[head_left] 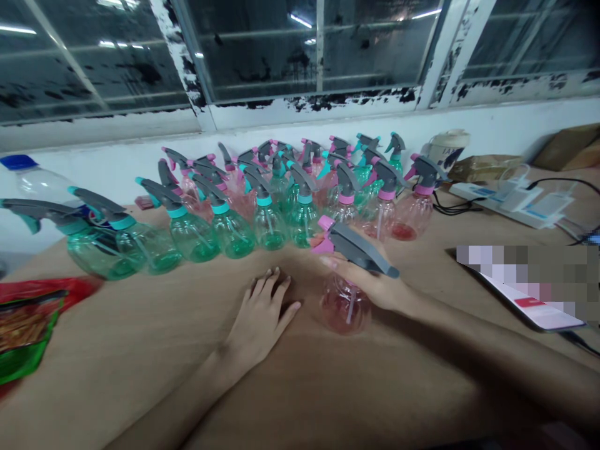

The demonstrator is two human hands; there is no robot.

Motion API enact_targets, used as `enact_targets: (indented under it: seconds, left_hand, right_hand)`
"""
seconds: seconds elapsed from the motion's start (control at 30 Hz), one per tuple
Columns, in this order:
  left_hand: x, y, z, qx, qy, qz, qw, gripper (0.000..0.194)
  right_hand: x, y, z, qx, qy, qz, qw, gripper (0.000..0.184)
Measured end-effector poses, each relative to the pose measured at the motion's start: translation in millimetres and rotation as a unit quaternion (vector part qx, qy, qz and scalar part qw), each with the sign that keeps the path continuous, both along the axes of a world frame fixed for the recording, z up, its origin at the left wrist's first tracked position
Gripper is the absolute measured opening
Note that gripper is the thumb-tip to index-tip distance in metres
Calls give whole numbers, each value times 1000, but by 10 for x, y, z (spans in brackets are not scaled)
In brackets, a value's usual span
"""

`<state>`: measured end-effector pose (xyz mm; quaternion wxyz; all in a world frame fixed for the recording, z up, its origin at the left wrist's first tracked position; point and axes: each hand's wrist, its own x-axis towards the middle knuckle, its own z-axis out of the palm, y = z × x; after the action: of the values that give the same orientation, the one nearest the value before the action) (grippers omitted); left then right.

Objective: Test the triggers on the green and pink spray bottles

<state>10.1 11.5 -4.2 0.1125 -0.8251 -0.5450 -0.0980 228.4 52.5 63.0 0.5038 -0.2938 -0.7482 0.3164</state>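
Note:
My right hand [375,281] grips a pink spray bottle [345,305] around its neck, just under the grey trigger head with its pink nozzle. The bottle stands upright on the brown table [140,350] in front of me. My left hand [261,315] lies flat on the table a little left of that bottle, fingers stretched out and holding nothing. Behind both hands stands a crowd of several green spray bottles [232,231] and pink spray bottles [412,212] with grey trigger heads.
A snack packet in red and green [23,325] lies at the left edge. A clear water bottle with a blue cap [32,181] stands at the far left. A power strip with plugs [515,200], a lidded cup [445,150] and a phone [539,306] sit at the right. Windows run along the back wall.

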Motion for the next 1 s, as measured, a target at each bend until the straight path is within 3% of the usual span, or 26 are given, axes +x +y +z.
enact_targets:
  seconds: [0.4,0.57,0.73,1.0]
  left_hand:
    - [-3,0,0,3,1,-2,1000,47]
    - [-3,0,11,-3,-5,-5,1000,47]
    - [-3,9,-4,3,-3,-5,1000,47]
    - [8,-7,26,-14,4,3,1000,47]
  right_hand:
    - [15,5,23,-65,21,86,994,18]
    - [29,-6,45,-20,3,77,997,20]
    - [22,-7,16,-34,-7,44,998,13]
    - [-2,-17,13,4,17,6,1000,30]
